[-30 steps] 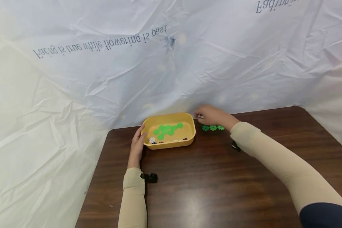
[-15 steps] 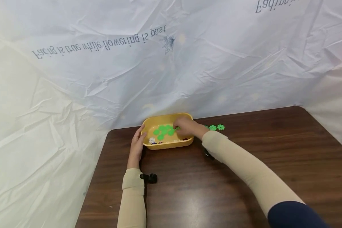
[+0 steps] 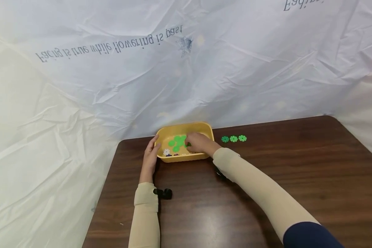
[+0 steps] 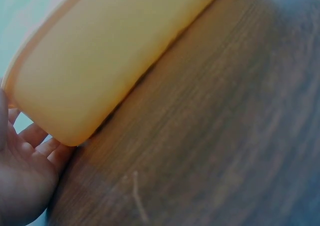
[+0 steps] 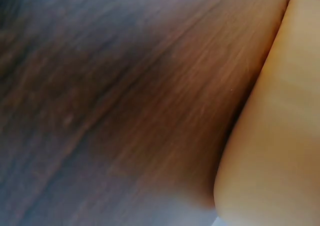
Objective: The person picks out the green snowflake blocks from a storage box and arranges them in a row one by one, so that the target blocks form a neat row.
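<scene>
The left end of a yellow tray (image 3: 183,158) is gripped by the left hand (image 3: 149,158), with a white piece (image 3: 166,152) just inside that grip. The right hand (image 3: 199,142) is held inside the tray beside green flower-shaped pieces (image 3: 176,148), though whether one is pinched cannot be told, and three green discs (image 3: 234,138) are lined up to its right. Beyond both hands, "true while flowering is past" can be read, vertically flipped, on a white sheet (image 3: 235,48).

Toward the surface's (image 3: 210,196) far left corner sits a tray (image 3: 183,158), discs (image 3: 176,148) and right grip (image 3: 199,142) inside, left grip (image 3: 150,156) at its left end; rightward, near the far edge, three loose discs (image 3: 234,138).
</scene>
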`<state>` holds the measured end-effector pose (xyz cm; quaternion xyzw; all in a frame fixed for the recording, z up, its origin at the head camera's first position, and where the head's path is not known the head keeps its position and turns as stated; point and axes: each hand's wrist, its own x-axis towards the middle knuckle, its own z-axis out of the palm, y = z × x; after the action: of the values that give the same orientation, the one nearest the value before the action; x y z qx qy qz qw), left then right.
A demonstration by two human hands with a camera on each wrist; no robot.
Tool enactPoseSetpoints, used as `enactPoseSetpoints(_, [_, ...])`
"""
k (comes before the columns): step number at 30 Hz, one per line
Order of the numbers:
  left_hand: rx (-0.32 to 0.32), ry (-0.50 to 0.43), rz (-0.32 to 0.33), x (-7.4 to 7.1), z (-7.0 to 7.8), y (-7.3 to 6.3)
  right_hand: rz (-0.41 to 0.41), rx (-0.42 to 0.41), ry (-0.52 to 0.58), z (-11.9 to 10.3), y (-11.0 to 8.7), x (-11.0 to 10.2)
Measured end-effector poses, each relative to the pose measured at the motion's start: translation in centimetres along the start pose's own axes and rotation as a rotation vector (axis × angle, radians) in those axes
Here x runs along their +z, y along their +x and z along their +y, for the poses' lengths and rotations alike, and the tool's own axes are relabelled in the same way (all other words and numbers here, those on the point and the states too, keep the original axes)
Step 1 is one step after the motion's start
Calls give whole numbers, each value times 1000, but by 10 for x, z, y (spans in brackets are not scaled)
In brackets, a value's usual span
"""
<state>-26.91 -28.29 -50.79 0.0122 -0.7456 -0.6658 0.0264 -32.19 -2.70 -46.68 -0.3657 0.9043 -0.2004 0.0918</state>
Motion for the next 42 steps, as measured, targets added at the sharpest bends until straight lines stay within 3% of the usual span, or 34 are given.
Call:
enactPoseSetpoints(17, [-3,-20,-28,-1,-1,4,15,11,17,3,3,0])
enactPoseSetpoints(24, [-21,-12,-3,-3,-2,2,12,16,-56,0,4,0])
enactPoseSetpoints(29, [-33,-23,-22,-3,-2,6,26,11,-84,-4,2,-3])
enactPoseSetpoints(35, [-38,-27,-26,-3,-4,7,5,-44,-71,-3,-2,-11])
enactPoseSetpoints(42, [0,-22,2,-1,-4,2,-42,-71,-63,-3,-10,-32])
